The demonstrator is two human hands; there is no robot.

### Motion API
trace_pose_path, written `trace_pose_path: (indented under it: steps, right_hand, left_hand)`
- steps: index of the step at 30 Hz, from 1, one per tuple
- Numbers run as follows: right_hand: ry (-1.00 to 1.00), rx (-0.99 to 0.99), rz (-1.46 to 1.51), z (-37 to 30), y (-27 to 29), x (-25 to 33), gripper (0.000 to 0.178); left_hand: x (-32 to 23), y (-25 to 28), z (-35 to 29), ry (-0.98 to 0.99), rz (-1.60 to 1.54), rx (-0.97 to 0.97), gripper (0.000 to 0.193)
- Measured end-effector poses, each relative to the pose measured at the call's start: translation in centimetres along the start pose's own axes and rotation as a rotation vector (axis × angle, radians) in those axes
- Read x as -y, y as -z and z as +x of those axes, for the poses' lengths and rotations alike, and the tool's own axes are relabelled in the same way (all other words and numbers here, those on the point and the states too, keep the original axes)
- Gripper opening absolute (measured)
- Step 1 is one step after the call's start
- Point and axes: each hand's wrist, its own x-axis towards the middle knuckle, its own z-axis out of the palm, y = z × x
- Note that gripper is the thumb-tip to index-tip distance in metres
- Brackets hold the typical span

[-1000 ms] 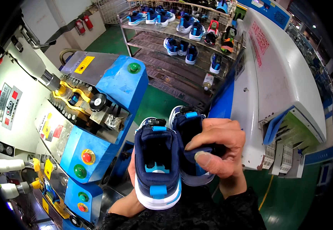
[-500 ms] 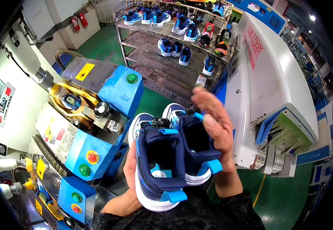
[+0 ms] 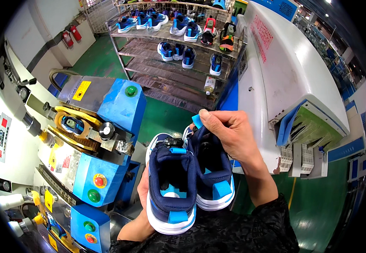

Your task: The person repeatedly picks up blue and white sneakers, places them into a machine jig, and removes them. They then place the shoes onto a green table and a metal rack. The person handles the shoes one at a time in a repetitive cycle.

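Two dark navy sneakers with white soles and light blue pull tabs are held side by side in front of me, toes pointing away. My left hand grips the left sneaker along its outer side, fingers mostly hidden beneath. Thumb and finger of my right hand pinch the light blue tongue tab of the right sneaker, lifting it upward. A black lace toggle sits at the front of the left sneaker's opening.
On the left stands a blue and grey machine with coloured buttons and a sneaker clamped in it. A metal rack with several sneakers is ahead. A large white machine with a green bristly curtain stands at right.
My right hand has gone from stretched fingers beside the right sneaker to pinching its tongue tab, which now stands up. The view has shifted slightly; my left hand keeps its grip.
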Motion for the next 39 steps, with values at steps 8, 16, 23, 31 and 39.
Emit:
trace_pose_path:
  steps: [8,16,23,31,39]
  right_hand:
    - [0.168,-0.130,0.134,-3.2,-2.1,1.7,0.023]
    - [0.235,0.332,-0.388,-7.2,-1.3,2.1,0.035]
    - [0.210,0.342,-0.355,-6.9,-0.3,2.0,0.030]
    - [0.249,0.009,-0.410,-6.7,3.2,-0.1,0.027]
    - [0.087,-0.461,0.003,-6.8,4.4,-4.6,0.046]
  left_hand:
    - [0.9,4.0,-0.4,-0.055,-0.191,0.061,0.055]
    - [0.2,4.6,-2.0,-0.014,-0.089,-0.124,0.064]
    - [1.2,5.7,-1.1,0.015,-0.081,0.000,0.069]
    - [4.2,5.5,2.8,0.104,-0.008,0.105,0.078]
    - [4.3,2.6,10.0,0.276,0.301,0.263,0.082]
